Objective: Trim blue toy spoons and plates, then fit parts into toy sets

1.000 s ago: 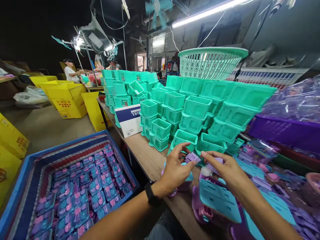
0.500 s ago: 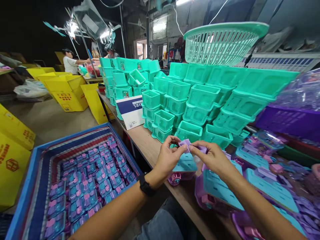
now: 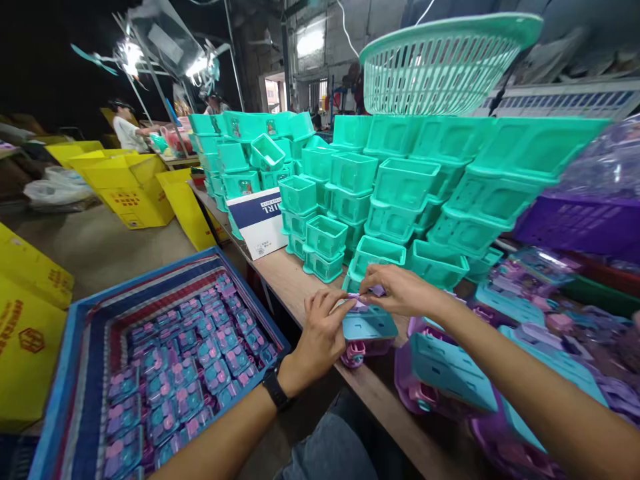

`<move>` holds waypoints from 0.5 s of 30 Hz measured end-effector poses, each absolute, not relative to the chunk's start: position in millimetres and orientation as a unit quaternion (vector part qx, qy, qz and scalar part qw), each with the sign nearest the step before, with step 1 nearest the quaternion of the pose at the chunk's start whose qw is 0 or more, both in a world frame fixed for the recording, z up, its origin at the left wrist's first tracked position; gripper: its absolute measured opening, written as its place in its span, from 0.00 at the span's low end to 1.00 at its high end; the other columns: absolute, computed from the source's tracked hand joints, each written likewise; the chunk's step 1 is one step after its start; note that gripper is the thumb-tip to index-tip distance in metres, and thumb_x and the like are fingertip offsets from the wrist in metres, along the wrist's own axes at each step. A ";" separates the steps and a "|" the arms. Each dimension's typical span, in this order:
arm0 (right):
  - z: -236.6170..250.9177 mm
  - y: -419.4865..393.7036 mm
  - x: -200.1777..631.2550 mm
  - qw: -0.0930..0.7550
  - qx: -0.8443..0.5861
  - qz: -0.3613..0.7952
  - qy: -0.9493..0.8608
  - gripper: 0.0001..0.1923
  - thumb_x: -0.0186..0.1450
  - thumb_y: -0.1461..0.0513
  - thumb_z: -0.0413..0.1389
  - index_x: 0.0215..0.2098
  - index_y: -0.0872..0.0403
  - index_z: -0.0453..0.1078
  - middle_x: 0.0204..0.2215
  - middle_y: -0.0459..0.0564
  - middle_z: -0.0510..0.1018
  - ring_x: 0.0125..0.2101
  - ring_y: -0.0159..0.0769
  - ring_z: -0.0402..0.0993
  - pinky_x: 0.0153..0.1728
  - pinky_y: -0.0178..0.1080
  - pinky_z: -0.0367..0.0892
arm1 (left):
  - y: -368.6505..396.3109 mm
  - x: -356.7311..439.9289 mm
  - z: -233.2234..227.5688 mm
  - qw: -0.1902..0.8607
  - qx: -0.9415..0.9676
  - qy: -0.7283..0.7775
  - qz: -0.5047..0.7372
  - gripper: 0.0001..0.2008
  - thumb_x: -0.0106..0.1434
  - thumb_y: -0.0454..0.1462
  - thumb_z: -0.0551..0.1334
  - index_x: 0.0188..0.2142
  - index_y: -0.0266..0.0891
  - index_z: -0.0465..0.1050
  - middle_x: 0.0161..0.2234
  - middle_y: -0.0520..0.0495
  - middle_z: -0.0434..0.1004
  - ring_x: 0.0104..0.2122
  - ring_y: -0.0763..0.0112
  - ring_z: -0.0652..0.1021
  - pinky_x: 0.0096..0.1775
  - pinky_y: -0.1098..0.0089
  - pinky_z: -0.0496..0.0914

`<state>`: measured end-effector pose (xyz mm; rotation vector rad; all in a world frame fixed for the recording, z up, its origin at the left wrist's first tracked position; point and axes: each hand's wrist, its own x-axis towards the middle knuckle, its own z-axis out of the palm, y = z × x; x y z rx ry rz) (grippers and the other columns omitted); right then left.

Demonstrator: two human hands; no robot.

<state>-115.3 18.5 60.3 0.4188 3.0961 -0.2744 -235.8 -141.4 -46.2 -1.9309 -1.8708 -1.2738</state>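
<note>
A small purple plastic piece (image 3: 357, 303) sits at the far edge of the turquoise top (image 3: 371, 327) of a pink-and-purple toy box on the table edge. My left hand (image 3: 323, 333), wearing a black wristband, closes its fingertips on the near side of that piece. From the right, my right hand (image 3: 403, 290) pinches at the same spot, its fingers partly hiding the piece; another bit of purple shows under them. A second toy box with a turquoise top (image 3: 445, 373) stands beneath my right forearm.
Stacked green plastic bins (image 3: 350, 200) fill the table behind, with a green basket (image 3: 445, 67) on top. A blue-rimmed crate (image 3: 75, 347) of small purple-and-blue toys is at left. Yellow cartons (image 3: 125, 193) stand on the floor; a co-worker (image 3: 127, 130) is far back.
Both hands have lowered the purple piece from above the toy box onto its turquoise top. My right hand has turned and now reaches over from the far side.
</note>
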 end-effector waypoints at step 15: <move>58.5 20.6 -118.1 -0.012 0.115 -0.085 0.990 0.08 0.66 0.62 0.59 0.37 0.51 0.82 0.36 0.51 0.78 0.35 0.36 0.73 0.31 0.35 0.57 | -140.6 -241.6 -52.0 0.145 -0.674 -0.594 -0.414 0.24 0.62 0.24 0.53 0.56 0.38 0.72 0.50 0.40 0.78 0.50 0.57 0.73 0.50 0.57 0.62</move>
